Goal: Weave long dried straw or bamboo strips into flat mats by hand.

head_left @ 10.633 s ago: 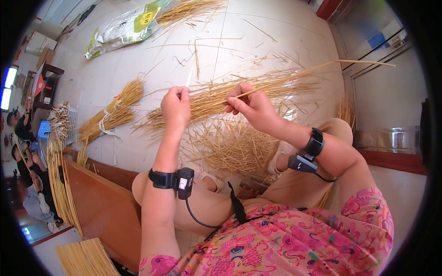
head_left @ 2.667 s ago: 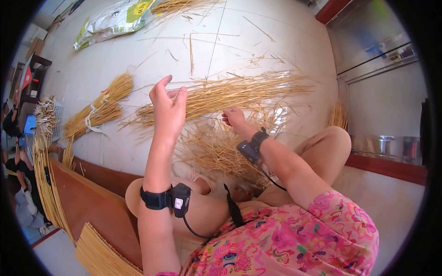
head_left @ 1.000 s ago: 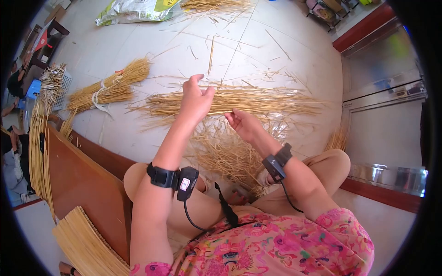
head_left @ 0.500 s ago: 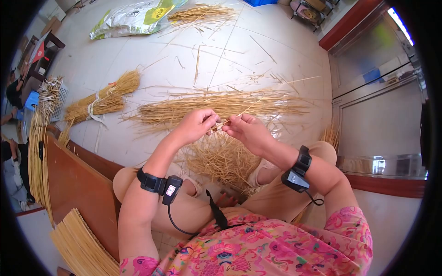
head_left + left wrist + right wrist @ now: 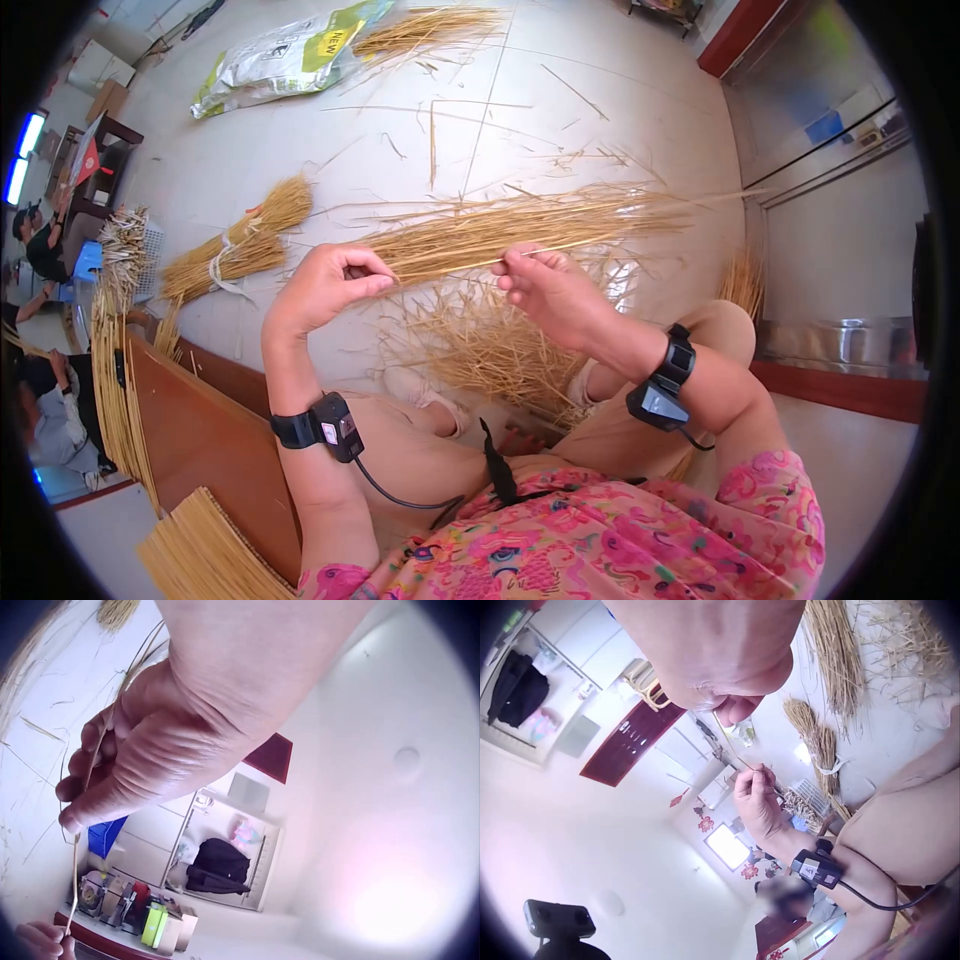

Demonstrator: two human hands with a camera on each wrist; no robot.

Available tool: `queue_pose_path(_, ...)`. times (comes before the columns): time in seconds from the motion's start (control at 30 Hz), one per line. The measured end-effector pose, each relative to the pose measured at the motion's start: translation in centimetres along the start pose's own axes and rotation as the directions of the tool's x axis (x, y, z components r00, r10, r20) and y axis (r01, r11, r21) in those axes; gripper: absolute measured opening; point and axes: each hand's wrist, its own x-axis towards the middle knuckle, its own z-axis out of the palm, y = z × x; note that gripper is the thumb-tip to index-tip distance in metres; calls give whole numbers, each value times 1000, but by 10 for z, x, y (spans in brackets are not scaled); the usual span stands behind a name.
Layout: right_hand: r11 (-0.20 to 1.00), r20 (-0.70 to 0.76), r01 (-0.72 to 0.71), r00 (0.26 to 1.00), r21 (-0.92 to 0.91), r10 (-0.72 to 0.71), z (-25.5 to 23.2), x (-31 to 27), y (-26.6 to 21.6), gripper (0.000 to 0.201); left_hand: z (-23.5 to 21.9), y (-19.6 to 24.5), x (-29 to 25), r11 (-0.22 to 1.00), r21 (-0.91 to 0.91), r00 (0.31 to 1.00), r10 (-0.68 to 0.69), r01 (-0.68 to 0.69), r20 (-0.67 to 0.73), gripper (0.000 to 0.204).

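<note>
Yellow straw (image 5: 75, 862) stretches from the left hand (image 5: 318, 288) to the right hand (image 5: 555, 298); each pinches it with thumb and fingers. Best hold it softly and not bend it hard, as thin straw may snap. A straw pile (image 5: 475, 228) lies past both hands.

The pale tiled floor (image 5: 660, 120), read as a clock face in the head view, carries a long, loose heap of straw (image 5: 470, 232) just above centre, stretching from ten o'clock to two. A messy pile of short straw pieces (image 5: 500, 350) spreads toward five o'clock. Between nine and ten lies a straw bundle (image 5: 257, 238) tied with a white strip (image 5: 214, 268). A printed bag (image 5: 275, 65) lies flat at eleven, with more straw (image 5: 435, 32) just beside it near twelve. Stray stalks (image 5: 433, 150) are scattered below that.
</note>
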Motion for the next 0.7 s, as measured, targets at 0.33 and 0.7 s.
queue_pose_path(0.33,961,-108,263,956,-85,-271,-9,4,-20,14,-31,-26,-19,999,42,966,-11,22,-258,10)
queue_pose_path(0.7,968,-299,211,922,-139,-244,-34,20,-38,52,-37,-24,-17,938,347,808,182,30,-561,14)
